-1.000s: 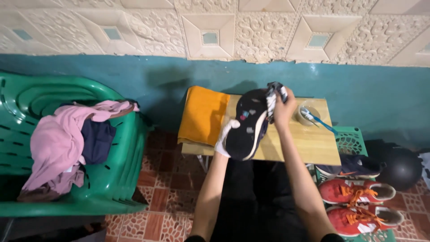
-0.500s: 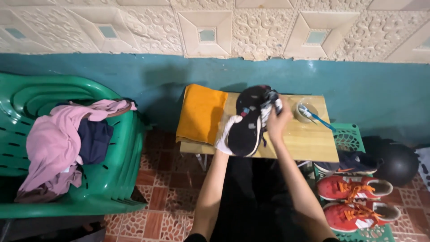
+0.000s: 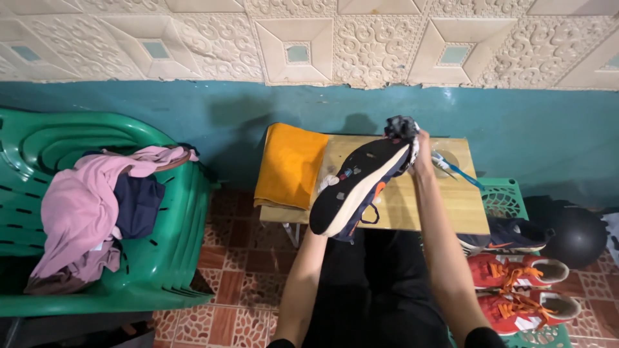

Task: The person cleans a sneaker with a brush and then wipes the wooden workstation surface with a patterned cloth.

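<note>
I hold a dark running shoe (image 3: 358,187) sole-up over a small wooden table (image 3: 445,206). Its sole is black with a white midsole edge. My left hand (image 3: 322,227) grips the near end from underneath and is mostly hidden by the shoe. My right hand (image 3: 420,149) is closed at the far end, pressing a dark cloth (image 3: 401,127) against the shoe. An orange towel (image 3: 290,164) hangs over the table's left side. A blue-handled brush (image 3: 458,171) lies on the table to the right of my right hand.
A green plastic chair (image 3: 161,258) at left holds pink and navy clothes (image 3: 97,206). At right stand a green crate (image 3: 503,196), a dark shoe (image 3: 509,237), a pair of red shoes with orange laces (image 3: 522,290) and a black ball (image 3: 577,235). The floor has reddish tiles.
The shoe has tipped flatter, with its sole turned more toward me. My right hand with the cloth has stayed at the far end.
</note>
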